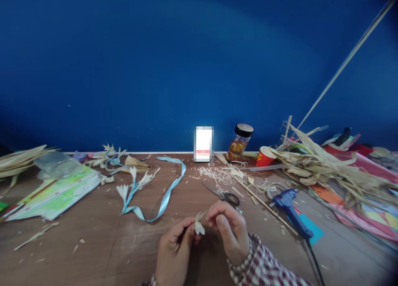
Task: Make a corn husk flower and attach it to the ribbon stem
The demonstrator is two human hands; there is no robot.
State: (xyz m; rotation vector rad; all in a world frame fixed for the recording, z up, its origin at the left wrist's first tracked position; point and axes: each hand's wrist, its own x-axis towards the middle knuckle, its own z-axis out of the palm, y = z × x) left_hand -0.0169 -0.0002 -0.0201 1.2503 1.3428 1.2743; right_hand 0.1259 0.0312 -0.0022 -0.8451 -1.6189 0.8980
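A small pale flower (199, 228), seemingly made of dried corn husk, is pinched between the thumb and fingers of my left hand (175, 248). Its petals point down and a thin strip sticks up to the right. Beside it, my right hand (228, 232) has its fingertips pressed together close to that strip; what lies between them is hidden. Black-handled scissors (231, 199) rest just beyond my right hand. To the left lies a light blue ribbon (166, 197) tied to a stem with white husk flowers (124, 192).
A blue glue gun (287, 205) with its cord lies at right, near a heap of dried husks (329, 157). Husk shavings (214, 174) are scattered before a tilted jar (239, 143) and a red paper cup (265, 156). Painted paper (66, 192) lies left; a blue wall (186, 70) rises behind.
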